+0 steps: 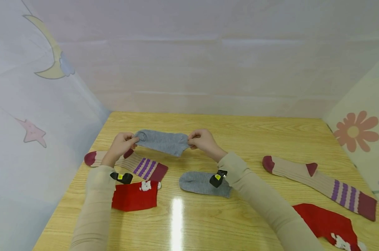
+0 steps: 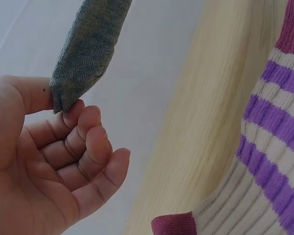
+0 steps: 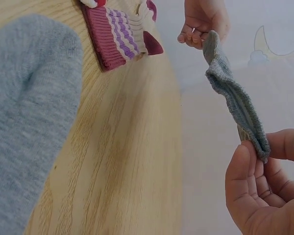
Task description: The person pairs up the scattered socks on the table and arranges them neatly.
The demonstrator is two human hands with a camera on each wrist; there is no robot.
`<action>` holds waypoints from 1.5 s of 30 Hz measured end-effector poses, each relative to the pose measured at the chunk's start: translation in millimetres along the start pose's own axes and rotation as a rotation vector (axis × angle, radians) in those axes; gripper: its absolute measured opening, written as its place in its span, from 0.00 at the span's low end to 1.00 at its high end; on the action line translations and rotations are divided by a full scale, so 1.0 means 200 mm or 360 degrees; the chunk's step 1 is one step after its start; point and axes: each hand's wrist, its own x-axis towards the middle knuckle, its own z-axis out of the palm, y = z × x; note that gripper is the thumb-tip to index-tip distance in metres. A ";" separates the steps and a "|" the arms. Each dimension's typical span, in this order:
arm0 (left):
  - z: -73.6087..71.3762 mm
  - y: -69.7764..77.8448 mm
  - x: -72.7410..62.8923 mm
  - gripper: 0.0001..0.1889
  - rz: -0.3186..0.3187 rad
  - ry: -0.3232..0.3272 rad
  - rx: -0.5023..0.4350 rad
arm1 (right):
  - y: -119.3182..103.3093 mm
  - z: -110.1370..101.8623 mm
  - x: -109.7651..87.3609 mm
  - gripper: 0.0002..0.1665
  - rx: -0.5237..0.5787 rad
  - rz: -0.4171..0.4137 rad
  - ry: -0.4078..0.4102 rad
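Observation:
A grey ankle sock [image 1: 162, 141] is stretched sideways above the far part of the table. My left hand [image 1: 121, 146] pinches its toe end between thumb and fingers, and my right hand [image 1: 205, 141] pinches the opposite end near the cuff. In the left wrist view the grey sock [image 2: 90, 49] hangs from the left hand's thumb and index finger. The right wrist view shows the sock [image 3: 235, 100] edge-on between both hands. A second grey sock [image 1: 195, 183] lies flat on the table, partly under my right wrist.
A beige sock with purple stripes [image 1: 145, 167] lies beneath my left wrist, its match [image 1: 302, 172] at the right. One red sock [image 1: 136, 197] lies beside my left forearm; another red sock [image 1: 327, 221] is at front right. A fabric backdrop [image 1: 208, 69] stands behind the wooden table [image 1: 233, 125].

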 end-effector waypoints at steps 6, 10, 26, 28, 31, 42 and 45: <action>0.01 0.01 -0.01 0.15 0.0040 -0.0015 0.0004 | 0.00 -0.02 -0.03 0.05 -0.0003 -0.0024 -0.0016; 0.01 0.02 -0.01 0.14 0.0061 -0.0015 0.0011 | 0.00 -0.03 -0.04 0.05 0.0017 -0.0047 -0.0028; 0.04 0.21 -0.09 0.11 0.0078 -0.0049 0.0102 | 0.01 -0.08 -0.10 0.05 0.0113 -0.0058 -0.0056; 0.04 0.17 -0.07 0.11 0.0083 -0.0054 0.0086 | 0.01 -0.09 -0.11 0.05 0.0128 -0.0053 -0.0050; 0.04 0.11 -0.04 0.12 0.0082 -0.0055 0.0079 | 0.01 -0.10 -0.12 0.05 0.0140 -0.0065 -0.0052; 0.08 0.09 -0.03 0.12 0.0145 -0.0083 0.0051 | 0.03 -0.14 -0.16 0.05 0.0124 -0.0080 -0.0063; 0.08 0.10 -0.03 0.12 0.0140 -0.0097 0.0041 | 0.03 -0.15 -0.17 0.05 0.0111 -0.0104 -0.0067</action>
